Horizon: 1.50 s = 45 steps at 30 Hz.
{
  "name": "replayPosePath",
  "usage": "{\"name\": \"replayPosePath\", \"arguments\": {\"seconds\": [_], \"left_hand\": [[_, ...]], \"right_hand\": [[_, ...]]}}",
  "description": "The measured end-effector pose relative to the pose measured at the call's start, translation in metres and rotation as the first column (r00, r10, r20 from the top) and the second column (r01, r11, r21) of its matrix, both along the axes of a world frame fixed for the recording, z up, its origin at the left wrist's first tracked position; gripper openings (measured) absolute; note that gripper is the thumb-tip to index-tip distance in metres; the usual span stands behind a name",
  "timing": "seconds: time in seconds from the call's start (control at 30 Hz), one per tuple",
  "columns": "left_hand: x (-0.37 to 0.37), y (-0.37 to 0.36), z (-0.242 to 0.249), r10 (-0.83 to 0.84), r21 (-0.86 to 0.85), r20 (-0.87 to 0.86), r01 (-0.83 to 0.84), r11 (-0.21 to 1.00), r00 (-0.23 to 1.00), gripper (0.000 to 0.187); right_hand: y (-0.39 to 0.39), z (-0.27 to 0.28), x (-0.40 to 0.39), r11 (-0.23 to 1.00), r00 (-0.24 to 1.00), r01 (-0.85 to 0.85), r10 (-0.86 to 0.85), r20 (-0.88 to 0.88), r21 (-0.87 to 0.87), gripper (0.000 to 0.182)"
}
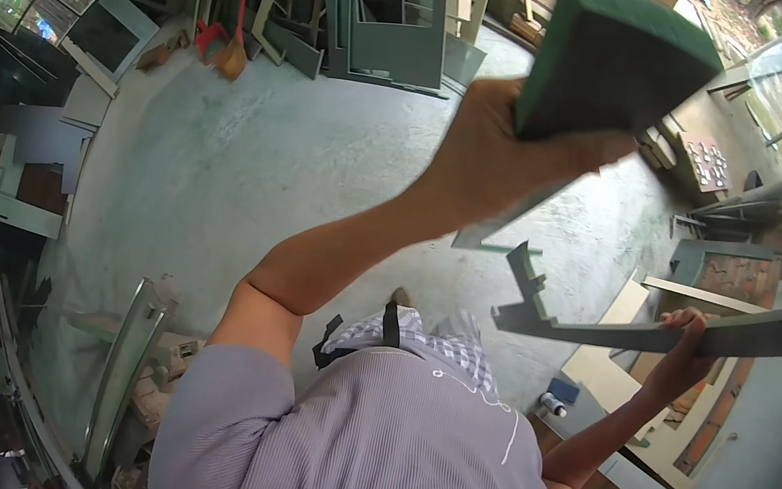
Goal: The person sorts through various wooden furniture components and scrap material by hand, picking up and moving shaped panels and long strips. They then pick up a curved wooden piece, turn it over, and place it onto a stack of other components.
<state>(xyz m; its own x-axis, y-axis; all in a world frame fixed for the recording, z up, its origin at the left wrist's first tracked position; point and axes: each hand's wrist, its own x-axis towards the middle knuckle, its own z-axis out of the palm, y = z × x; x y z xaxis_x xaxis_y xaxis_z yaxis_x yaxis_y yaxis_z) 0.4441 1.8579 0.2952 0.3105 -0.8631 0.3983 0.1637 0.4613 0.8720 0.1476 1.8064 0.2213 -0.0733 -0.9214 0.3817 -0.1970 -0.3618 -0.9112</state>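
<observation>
Raised close in front of the camera, my left hand (516, 152) is closed around a thick dark board (602, 84) with a green edge. The board's near end looms large at the top of the head view. Behind my left forearm shows a pale grey strip (504, 229) with a thin green edge. Lower on the right, my right hand (690, 340) grips a long grey wooden rail (615, 337) by its upper edge. Its left end is notched and bends upward, while the rest runs off toward the right edge of the view.
Grey frames and panels (385, 46) lean at the back, beside a broom (231, 57) and a red dustpan (210, 37). Cream frames (605, 403) lie at lower right near a small bottle (551, 403). More boards (15, 188) stand left. Pale concrete floor (305, 146) spreads between.
</observation>
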Motion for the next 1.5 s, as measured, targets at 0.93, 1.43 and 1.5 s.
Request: {"name": "replayPosePath", "arguments": {"seconds": [0.93,1.43,1.5], "left_hand": [[0.623,-0.117,-0.04,0.785,0.082,0.242,-0.818,0.569,0.57,0.047],[0.92,-0.042,-0.056,0.768,0.125,0.274,-0.813,0.568,0.579,0.065],[0.949,-0.036,-0.055,0.756,0.113,0.307,-0.811,0.574,0.578,0.065]], "right_hand": [[-0.309,-0.055,0.545,0.927,0.925,-0.359,0.369,-0.09,0.113,0.013],[-0.286,-0.06,0.838,0.925,0.921,-0.379,0.377,-0.1,0.006,0.03],[-0.288,-0.064,0.874,0.92,0.914,-0.391,0.389,-0.112,0.0,0.026]]}}
